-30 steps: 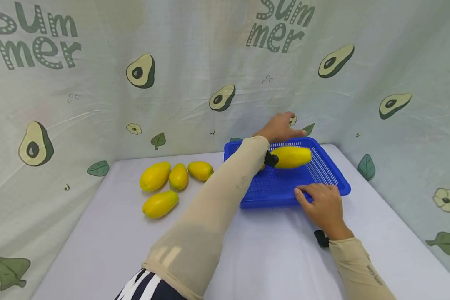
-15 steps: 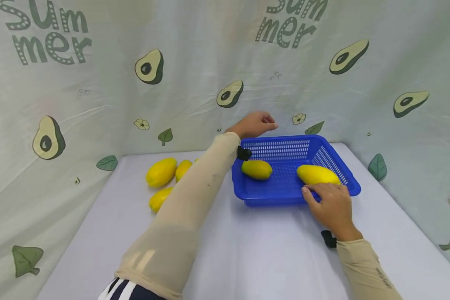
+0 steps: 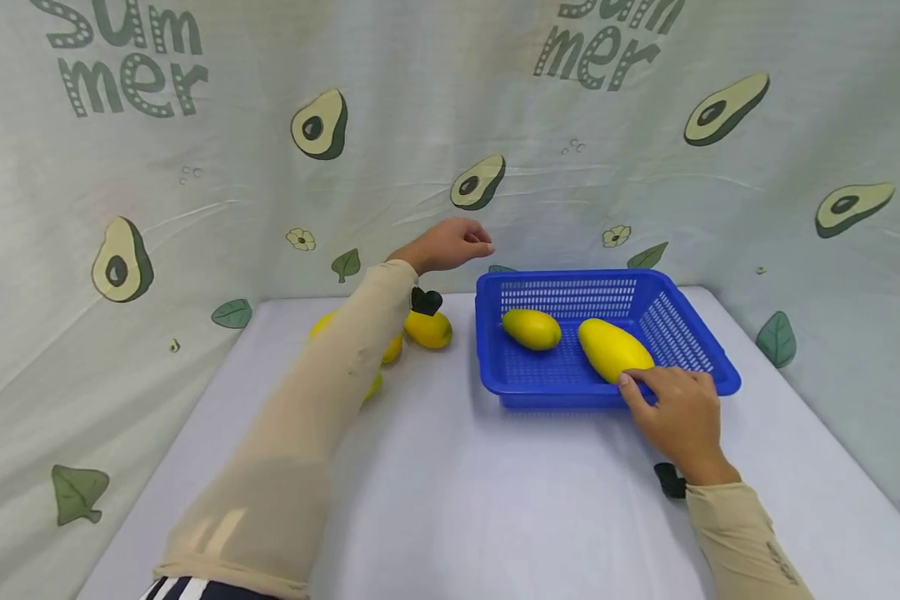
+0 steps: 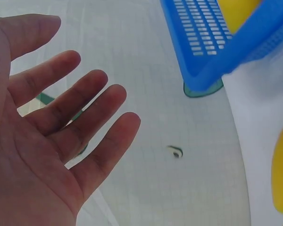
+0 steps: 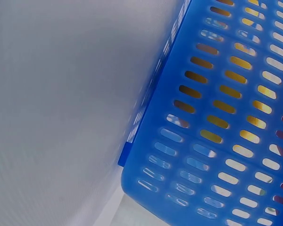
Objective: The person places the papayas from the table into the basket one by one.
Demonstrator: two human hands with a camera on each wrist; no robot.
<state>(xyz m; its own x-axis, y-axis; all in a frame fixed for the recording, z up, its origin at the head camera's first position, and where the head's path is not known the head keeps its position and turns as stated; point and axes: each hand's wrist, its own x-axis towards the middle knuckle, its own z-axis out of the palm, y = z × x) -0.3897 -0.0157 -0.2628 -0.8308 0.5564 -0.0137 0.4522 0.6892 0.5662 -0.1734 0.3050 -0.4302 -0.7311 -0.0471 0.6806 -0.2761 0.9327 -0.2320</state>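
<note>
My left hand (image 3: pixel 450 243) hangs in the air left of the blue plastic basket (image 3: pixel 555 388), near the back of the table. Its fingers are spread and relaxed in the left wrist view, palm (image 4: pixel 33 165) bare. My right hand (image 3: pixel 678 417) grips the basket's front rim toward the right, thumb on the near side and fingers over the edge. Inside the basket lie two plump yellow fruits like small papayas: a smaller fruit (image 3: pixel 531 329) at left and a larger fruit (image 3: pixel 613 350) beside the right fingertips. The right wrist view shows the slotted basket wall (image 5: pixel 179 146) close up.
Several more yellow fruits, among them one nearest the basket (image 3: pixel 429 330), lie on the white-covered table (image 3: pixel 495 500) at left, partly hidden behind my left sleeve (image 3: pixel 300 417). A curtain (image 3: pixel 390 125) printed with avocados stands behind the table and along its sides.
My left hand has drawn leftward from over the basket. The larger fruit has come from the basket's back to its front rim and turned. The right hand stays on the rim; the view has shifted left.
</note>
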